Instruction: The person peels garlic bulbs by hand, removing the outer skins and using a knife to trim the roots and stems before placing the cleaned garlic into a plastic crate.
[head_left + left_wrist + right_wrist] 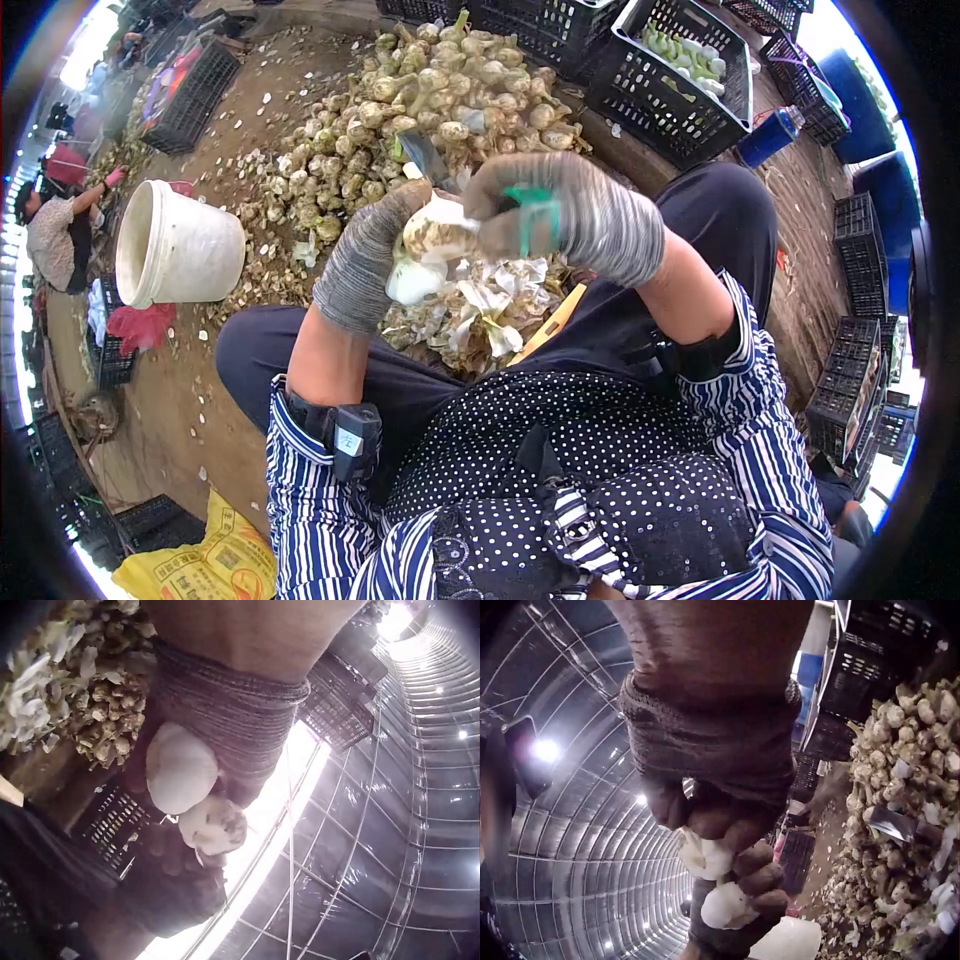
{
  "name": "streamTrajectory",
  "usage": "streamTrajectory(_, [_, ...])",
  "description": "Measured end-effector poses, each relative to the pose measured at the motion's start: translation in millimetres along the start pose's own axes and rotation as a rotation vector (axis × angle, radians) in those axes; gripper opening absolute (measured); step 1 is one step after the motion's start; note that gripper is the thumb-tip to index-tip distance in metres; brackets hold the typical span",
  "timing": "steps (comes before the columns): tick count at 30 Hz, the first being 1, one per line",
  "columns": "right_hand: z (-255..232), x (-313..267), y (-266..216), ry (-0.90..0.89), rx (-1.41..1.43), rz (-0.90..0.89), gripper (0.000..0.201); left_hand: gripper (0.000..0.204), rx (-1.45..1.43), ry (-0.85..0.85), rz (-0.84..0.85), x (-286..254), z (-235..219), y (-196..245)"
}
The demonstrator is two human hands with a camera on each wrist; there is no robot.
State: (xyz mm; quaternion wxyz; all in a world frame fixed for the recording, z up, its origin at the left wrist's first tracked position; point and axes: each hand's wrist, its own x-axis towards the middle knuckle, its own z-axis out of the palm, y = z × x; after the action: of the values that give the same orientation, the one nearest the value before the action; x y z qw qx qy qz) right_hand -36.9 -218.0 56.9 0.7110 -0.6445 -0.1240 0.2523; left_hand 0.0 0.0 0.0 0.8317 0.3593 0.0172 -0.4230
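Observation:
My left hand [365,250], in a grey knit glove, holds two garlic bulbs. One is a smooth white bulb [181,769] low in the palm; the other is a brown-marked garlic bulb [440,235] with loose pale skin, toward the fingertips. My right hand [560,210], gloved with a green band about the fingers, is blurred in the head view. Its curled fingers pinch at the top of the marked bulb [706,855] in the right wrist view. Below both hands lies a heap of papery garlic skins [480,315] between the crossed legs.
A large pile of unpeeled garlic [350,140] spreads ahead, with a flat blade-like piece [891,823] on it. A white bucket [190,245] lies tilted at left. A black crate [675,85] holding pale garlic stands at right front. Another person [65,220] sits far left.

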Motion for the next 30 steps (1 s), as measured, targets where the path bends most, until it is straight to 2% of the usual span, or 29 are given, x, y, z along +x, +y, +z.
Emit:
streamTrajectory(2, [11.5, -1.5, -2.1, 0.027, -0.46, -0.253, 0.016, 0.044, 0.187, 0.1, 0.083, -1.2, 3.2, -0.6])
streamTrajectory(3, [16.5, -2.9, -0.5, 0.027, -0.45, -0.254, 0.016, 0.044, 0.191, 0.107, 0.077, -5.0, 8.9, -3.3])
streamTrajectory(5, [23.4, -1.1, 6.9, -0.109, -0.483, -0.537, 0.016, 0.037, 0.305, 0.3, 0.306, -5.4, 15.2, -9.3])
streamTrajectory(6, [32.3, -4.0, 4.5, -0.124, -0.648, -0.511, 0.018, 0.038, 0.02, 0.285, 0.103, 4.1, 5.8, -4.8])
streamTrajectory(7, [43.2, -7.1, -3.0, -0.156, -0.727, -0.329, 0.018, 0.042, 0.045, 0.397, 0.179, 12.6, -12.0, -4.4])
streamTrajectory(9, [46.6, -3.5, 2.4, -0.245, -0.882, -0.25, 0.022, 0.045, 0.116, 0.301, 0.249, 13.1, -26.1, 5.0])
streamTrajectory(10, [45.1, -0.7, 8.1, -0.245, -0.886, -0.252, 0.022, 0.047, 0.12, 0.355, 0.295, 12.9, -27.5, 9.3])
streamTrajectory(12, [40.3, 7.4, 22.5, -0.256, -1.042, 0.03, 0.026, 0.047, 0.061, 0.32, 0.322, 4.2, -23.4, 12.6])
streamTrajectory(13, [33.6, 10.0, 24.8, -0.257, -1.048, 0.023, 0.026, 0.048, 0.001, 0.275, 0.35, 2.8, -18.6, 13.9])
streamTrajectory(14, [27.2, 12.2, 26.3, -0.217, -1.015, -0.059, 0.026, 0.048, -0.113, 0.234, 0.385, 2.3, -18.2, 14.0])
streamTrajectory(16, [22.4, 17.7, 43.0, -0.14, -0.926, -0.177, 0.027, 0.048, -0.148, 0.22, 0.428, -1.8, -9.4, 14.0])
streamTrajectory(19, [20.8, 18.6, 54.5, -0.086, -0.933, -0.233, 0.032, 0.045, -0.197, 0.191, 0.469, -6.1, -4.0, 18.2])
streamTrajectory(20, [21.5, 18.6, 56.3, -0.116, -0.768, -0.026, 0.04, 0.044, -0.195, 0.192, 0.477, -7.9, -2.2, 19.2])
streamTrajectory(21, [23.3, 20.6, 61.1, -0.108, -0.777, -0.019, 0.04, 0.043, -0.2, 0.183, 0.481, -7.8, 0.8, 19.3])
streamTrajectory(23, [26.8, 26.7, 65.2, 0.192, -0.476, -0.169, 0.051, 0.041, -0.092, 0.237, 0.586, -9.0, 8.6, 16.5])
streamTrajectory(24, [31.9, 21.0, 48.8, 0.196, -0.2, -0.083, 0.065, 0.042, -0.056, 0.173, 0.596, -10.5, 13.1, 14.7])
streamTrajectory(25, [36.9, 23.4, 35.7, 0.153, 0.049, 0.032, 0.069, 0.042, -0.024, 0.102, 0.606, -11.5, 17.8, 11.0])
streamTrajectory(26, [33.2, 45.4, 65.8, 0.08, 0.219, -0.091, 0.066, 0.044, 0.054, 0.143, 0.648, -7.1, 20.9, 2.9])
streamTrajectory(27, [42.6, 50.2, 63.4, 0.088, 0.436, -0.055, 0.06, 0.046, 0.137, 0.194, 0.694, -3.3, 20.8, -5.5])
streamTrajectory(28, [49.9, 48.4, 60.3, 0.086, 0.658, -0.022, 0.053, 0.045, 0.173, 0.095, 0.595, 1.9, 13.1, -10.3])
streamTrajectory(29, [51.6, 41.5, 48.8, 0.138, 0.717, 0.109, 0.049, 0.045, 0.164, 0.063, 0.594, 7.1, 1.6, -17.3])
streamTrajectory(30, [52.0, 44.5, 46.6, 0.121, 0.84, 0.117, 0.052, 0.041, 0.225, 0.163, 0.598, 9.0, 0.9, -21.2])
